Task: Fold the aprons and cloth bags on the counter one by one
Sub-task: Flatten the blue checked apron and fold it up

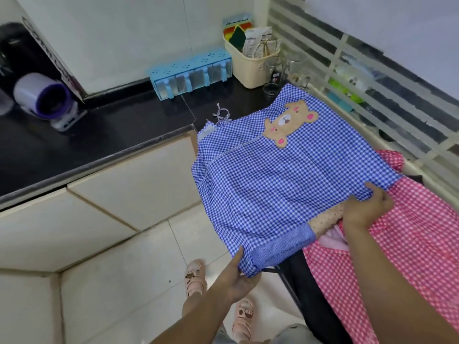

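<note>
Black counter (99, 135): blue apron (273, 182) is pinched by left hand (238, 274) and right hand (367, 207); the overhang beyond the left fingers (239, 255) could get dragged floorward.

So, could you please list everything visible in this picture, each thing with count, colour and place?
counter: one, black, L-shaped along the walls.
blue apron: one, blue-white check with tan bear patch, spread over the counter at right, overhanging its edge.
pink checked cloth: one, pink-white, on the counter at right, partly under the blue apron.
dotted cloth: one, beige, showing at the blue apron's near edge.
seasoning box: one, light blue, against the back wall.
basket: one, cream, back corner, holding packets.
small appliance: one, white and purple, counter's left end.
sandals: two, pink, on the pale floor.
left hand: one, grip on the blue apron's near corner.
right hand: one, grip on its near edge.
</note>
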`<state>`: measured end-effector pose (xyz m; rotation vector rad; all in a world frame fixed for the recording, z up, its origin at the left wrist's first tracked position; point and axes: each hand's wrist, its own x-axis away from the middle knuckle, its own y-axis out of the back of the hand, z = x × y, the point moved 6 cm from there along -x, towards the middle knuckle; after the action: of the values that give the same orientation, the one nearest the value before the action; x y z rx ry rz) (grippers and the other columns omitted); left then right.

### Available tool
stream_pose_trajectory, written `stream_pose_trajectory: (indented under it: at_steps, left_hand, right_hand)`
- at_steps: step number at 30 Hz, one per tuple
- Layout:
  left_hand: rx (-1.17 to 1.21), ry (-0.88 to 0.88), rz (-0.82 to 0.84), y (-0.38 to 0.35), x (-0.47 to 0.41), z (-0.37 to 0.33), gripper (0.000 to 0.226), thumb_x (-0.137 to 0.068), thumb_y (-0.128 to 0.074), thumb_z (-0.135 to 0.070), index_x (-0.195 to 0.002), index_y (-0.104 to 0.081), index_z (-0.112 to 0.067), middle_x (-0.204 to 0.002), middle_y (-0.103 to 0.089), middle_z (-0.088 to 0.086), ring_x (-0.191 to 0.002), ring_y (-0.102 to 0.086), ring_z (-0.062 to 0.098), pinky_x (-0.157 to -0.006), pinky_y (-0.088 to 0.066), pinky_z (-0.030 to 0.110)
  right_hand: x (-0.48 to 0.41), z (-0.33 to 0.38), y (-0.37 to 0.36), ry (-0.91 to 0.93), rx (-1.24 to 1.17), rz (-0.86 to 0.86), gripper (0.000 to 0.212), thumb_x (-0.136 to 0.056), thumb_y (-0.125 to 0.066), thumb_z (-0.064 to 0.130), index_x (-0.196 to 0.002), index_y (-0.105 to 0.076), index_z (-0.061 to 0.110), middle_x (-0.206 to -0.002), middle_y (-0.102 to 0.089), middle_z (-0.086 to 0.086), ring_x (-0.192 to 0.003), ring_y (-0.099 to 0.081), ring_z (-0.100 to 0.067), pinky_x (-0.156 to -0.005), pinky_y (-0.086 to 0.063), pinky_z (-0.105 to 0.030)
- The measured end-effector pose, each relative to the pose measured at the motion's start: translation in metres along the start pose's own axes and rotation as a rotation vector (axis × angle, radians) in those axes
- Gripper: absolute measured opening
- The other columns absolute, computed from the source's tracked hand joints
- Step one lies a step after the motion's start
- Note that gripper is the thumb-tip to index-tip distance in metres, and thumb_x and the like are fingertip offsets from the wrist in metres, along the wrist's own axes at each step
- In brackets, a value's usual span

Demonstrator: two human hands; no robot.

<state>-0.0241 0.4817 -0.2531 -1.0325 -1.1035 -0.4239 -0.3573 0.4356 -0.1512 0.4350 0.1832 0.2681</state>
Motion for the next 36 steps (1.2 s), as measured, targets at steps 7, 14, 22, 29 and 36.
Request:
stream_pose_trajectory:
  at_steps: [7,14,22,29,36]
  left_hand:
    - [-0.517,-0.217,-0.192,0.019,0.006,-0.019,0.013,-0.077,-0.074,0.002,-0.075,-0.061,0.0,-0.066,-0.067,0.007,-0.059,-0.058,0.016,-0.046,-0.05,0.022]
    - [-0.941,-0.31,-0.397,0.021,0.022,-0.045,0.032,-0.068,-0.084,-0.002,-0.083,-0.055,-0.001,-0.079,-0.063,0.009,-0.064,-0.056,0.017,-0.051,-0.049,0.023]
    - [-2.015,-1.086,-0.121,-0.088,0.032,0.0,0.088,-0.081,-0.068,-0.048,-0.15,-0.019,-0.021,-0.158,-0.006,0.0,-0.145,-0.008,0.023,-0.118,-0.008,0.035]
    - [-2.507,-0.888,-0.124,-0.108,0.003,0.026,0.097,-0.083,-0.057,-0.059,-0.153,0.003,-0.026,-0.159,0.017,0.007,-0.143,0.022,0.035,-0.109,0.011,0.063]
    - [-2.485,-0.927,-0.287,-0.119,0.011,0.027,0.079,-0.089,-0.053,-0.023,-0.153,-0.006,-0.021,-0.16,0.005,0.009,-0.146,0.011,0.036,-0.111,0.015,0.054]
  right_hand:
    - [-0.006,-0.003,0.014,-0.229,-0.138,-0.052,0.028,-0.081,-0.065,-0.006,-0.106,-0.063,0.005,-0.135,-0.037,-0.01,-0.113,-0.045,-0.018,-0.093,-0.04,-0.016]
    - [-0.017,0.003,0.011,-0.347,-0.259,0.024,0.036,-0.068,-0.045,-0.013,-0.061,-0.06,0.019,-0.11,-0.062,-0.016,-0.1,-0.056,-0.027,-0.078,-0.046,-0.024]
    - [-0.016,0.004,0.016,-0.285,-0.174,0.075,0.042,-0.071,-0.056,-0.016,-0.059,-0.034,0.018,-0.065,-0.039,0.004,-0.068,-0.041,-0.018,-0.068,-0.034,-0.03]
    - [-0.021,0.008,0.021,-0.328,-0.399,0.09,0.034,-0.081,-0.068,-0.006,-0.106,-0.053,0.01,-0.108,-0.058,-0.004,-0.102,-0.058,-0.019,-0.073,-0.049,-0.013]
    - [-0.021,0.0,-0.002,-0.574,-0.576,0.359,0.06,-0.08,-0.073,0.038,-0.125,-0.052,0.005,-0.117,-0.064,-0.01,-0.103,-0.064,-0.027,-0.091,-0.053,-0.045]
